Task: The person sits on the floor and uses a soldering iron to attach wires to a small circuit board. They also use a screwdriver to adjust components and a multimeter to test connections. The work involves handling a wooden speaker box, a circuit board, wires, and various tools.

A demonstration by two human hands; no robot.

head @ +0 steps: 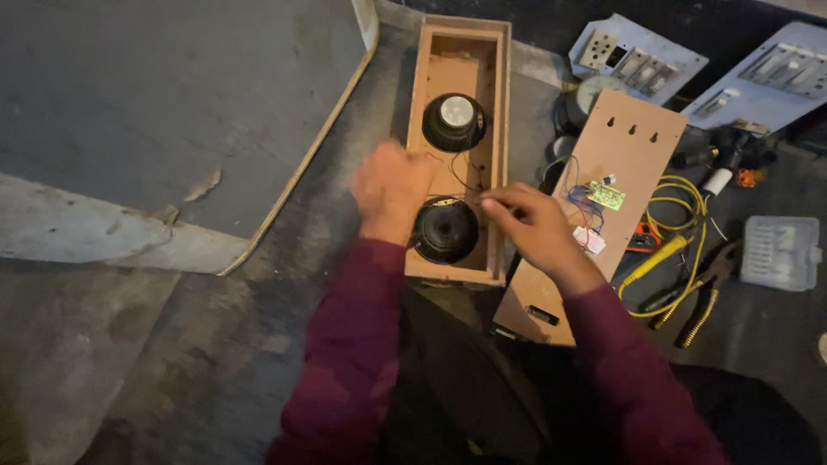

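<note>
Both hands at open speaker box on floor.
Left hand (392,191) closed on box (457,146) wall; right hand (534,226) pinched thin wires (465,176) above near speaker (444,231). Wires judged flimsy, box rigid; grip walls, not cones. Back panel (603,207) lay beside.

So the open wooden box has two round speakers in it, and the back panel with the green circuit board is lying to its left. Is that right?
Not quite: the head view shows the back panel with the green circuit board lying to the right of the open wooden box, not its left. The box does have two round speakers in it, and both hands, left hand and right hand, are over it.
</note>
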